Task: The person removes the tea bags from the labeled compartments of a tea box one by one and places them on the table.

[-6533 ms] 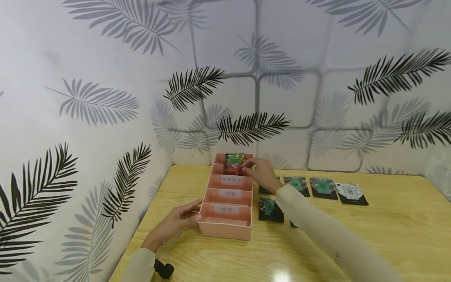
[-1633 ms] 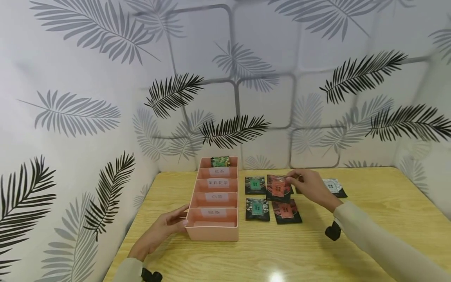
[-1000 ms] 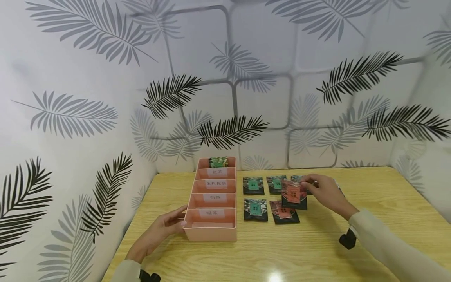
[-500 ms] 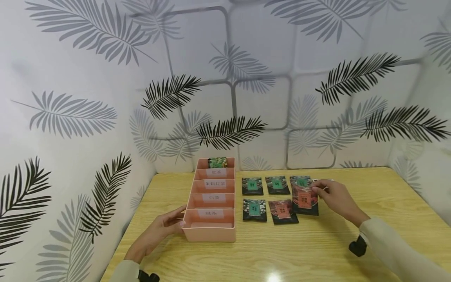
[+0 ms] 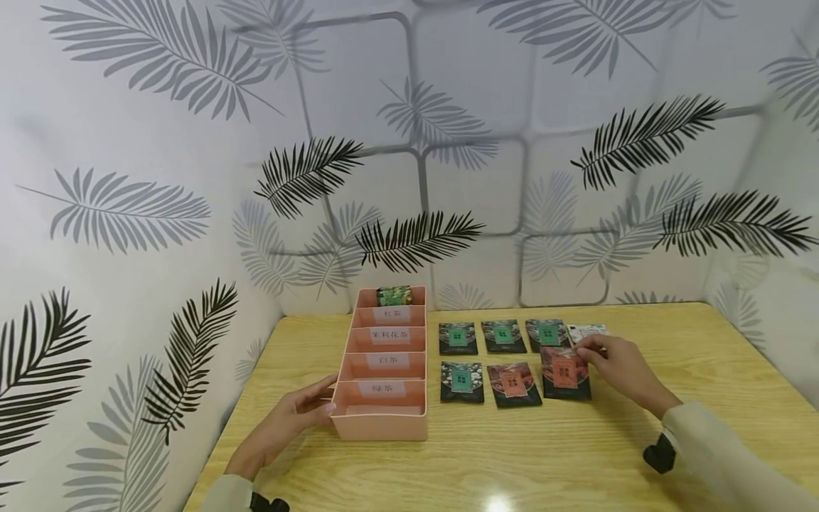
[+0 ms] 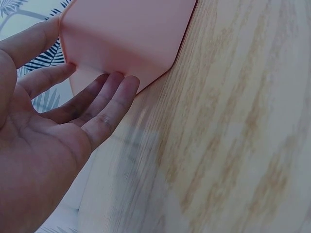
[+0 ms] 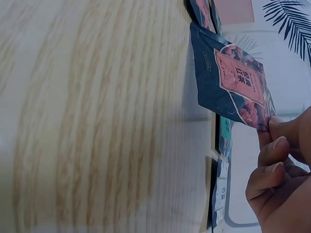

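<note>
From my head cam: the pink bin [image 5: 382, 428] sits near the counter's [image 5: 563, 455] left edge, its far end close to the back edge. It's got five compartments, with paper labels on the dividers, and a green packet [image 5: 394, 295] is in the rearmost one. My left hand [image 5: 281, 430] is at the bin's near-left corner, fingers loosely extended and touching it. My right hand [image 5: 623, 370] is pinching a red sachet [image 5: 566, 377] by its upper right corner, at the right end of the nearer row. The white-flowered sachet [image 5: 462, 382] and the other red sachet [image 5: 514, 385] lie left of it in that row. Toward the back edge there's a second row: three green-labelled sachets [image 5: 502, 336], then a white sachet [image 5: 586, 330] just behind my right hand.

Left wrist cam: palm side showing, fingers spread and a bit bent, tips resting against the bin's pink wall. Bare wood grain fills the right side.

Right wrist cam: my thumb and index finger have the red sachet by one corner, other fingers curled in. It's tilted up off the wood; can't tell if its lower edge touches. The white one and a green-labelled one lie beyond it toward the back edge.
</note>
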Available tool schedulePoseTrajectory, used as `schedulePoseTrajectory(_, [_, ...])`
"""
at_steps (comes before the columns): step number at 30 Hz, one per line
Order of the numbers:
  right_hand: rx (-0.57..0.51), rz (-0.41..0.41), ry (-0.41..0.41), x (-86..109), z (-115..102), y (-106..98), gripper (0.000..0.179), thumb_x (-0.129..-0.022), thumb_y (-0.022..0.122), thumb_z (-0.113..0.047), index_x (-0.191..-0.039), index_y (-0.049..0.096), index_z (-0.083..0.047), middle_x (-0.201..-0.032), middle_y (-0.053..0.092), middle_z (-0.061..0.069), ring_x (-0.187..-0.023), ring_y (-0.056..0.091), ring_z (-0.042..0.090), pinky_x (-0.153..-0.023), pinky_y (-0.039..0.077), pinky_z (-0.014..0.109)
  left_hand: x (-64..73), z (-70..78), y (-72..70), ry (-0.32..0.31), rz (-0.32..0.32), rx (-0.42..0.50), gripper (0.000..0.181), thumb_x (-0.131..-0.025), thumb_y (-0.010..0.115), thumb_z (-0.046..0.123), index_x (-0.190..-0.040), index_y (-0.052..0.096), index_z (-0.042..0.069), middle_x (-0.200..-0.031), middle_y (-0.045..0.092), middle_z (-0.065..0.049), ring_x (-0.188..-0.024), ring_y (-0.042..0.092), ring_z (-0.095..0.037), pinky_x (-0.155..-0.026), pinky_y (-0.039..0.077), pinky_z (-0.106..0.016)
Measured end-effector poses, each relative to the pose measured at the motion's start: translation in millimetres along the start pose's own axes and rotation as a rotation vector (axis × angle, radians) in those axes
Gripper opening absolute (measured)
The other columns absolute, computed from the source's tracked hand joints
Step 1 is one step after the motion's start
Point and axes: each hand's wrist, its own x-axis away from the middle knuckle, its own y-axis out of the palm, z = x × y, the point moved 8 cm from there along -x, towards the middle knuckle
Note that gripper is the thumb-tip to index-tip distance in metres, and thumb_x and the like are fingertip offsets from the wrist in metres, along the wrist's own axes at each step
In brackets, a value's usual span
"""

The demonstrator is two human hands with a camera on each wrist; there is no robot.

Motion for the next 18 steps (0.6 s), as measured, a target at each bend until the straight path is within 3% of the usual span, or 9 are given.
schedulePoseTrajectory(10, [0.030, -0.040, -0.001, -0.4, 7, 5, 0.012, -0.095, 0.061, -0.020, -0.095, 0.071, -0.013, -0.083, 0.067, -0.004, -0.075, 0.063, 0.017, -0.062, 0.047, 0.032, 1.4, 1.1, 1.0, 0.001, -0.002, 0.008, 0.057, -0.097, 0.057, 0.019, -0.150, 0.034, 0.023, -0.141, 0.044, -0.018, -0.120, 0.052, -0.029, -0.095, 0.046, -0.051])
schedulePoseTrajectory(18, [0.043, -0.065, 0.031, -1.0, 15, 13, 0.009, -0.092, 0.065, -0.021, -0.092, 0.071, -0.015, -0.081, 0.068, -0.003, -0.073, 0.062, 0.012, -0.057, 0.044, 0.029, 1.1, 1.4, 0.7, 0.004, -0.006, 0.009, 0.058, -0.097, 0.057, 0.019, -0.150, 0.033, 0.022, -0.141, 0.044, -0.018, -0.122, 0.050, -0.031, -0.095, 0.046, -0.050])
